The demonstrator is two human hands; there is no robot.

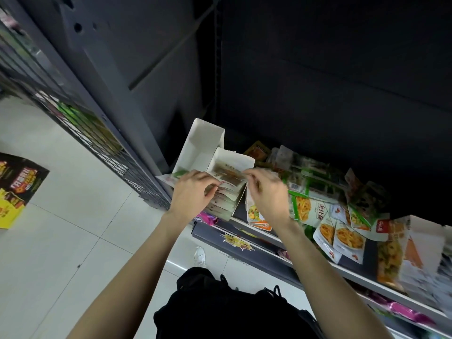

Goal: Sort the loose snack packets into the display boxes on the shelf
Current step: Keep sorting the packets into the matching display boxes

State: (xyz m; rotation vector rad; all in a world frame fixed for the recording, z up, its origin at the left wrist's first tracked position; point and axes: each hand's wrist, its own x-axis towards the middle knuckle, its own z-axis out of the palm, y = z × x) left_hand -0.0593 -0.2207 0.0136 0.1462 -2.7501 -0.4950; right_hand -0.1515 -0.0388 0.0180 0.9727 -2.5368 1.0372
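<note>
empty box: white display box (200,145), up-left of the grip, open top, nothing visible in it
left hand: left hand (193,192) curled onto near end of packet row, fingertips pinching packet edges (exact packet count unclear)
filled box: display box (234,165) between both hands, on shelf (354,272) edge
packets: snack packets (227,178) stand on edge as a stack inside box, directly under fingertips; faces point toward the person, stack's long axis runs front-to-back, away from the grip
right hand: right hand (266,192) pinching top packet's right corner, fingers curled (blurred)
loose pile: loose packets (315,206) right of the grip, lying flat, mixed directions
step tip: judged — square both corners together, press evenly, keep faces parallel so the row doesn't fan
</note>
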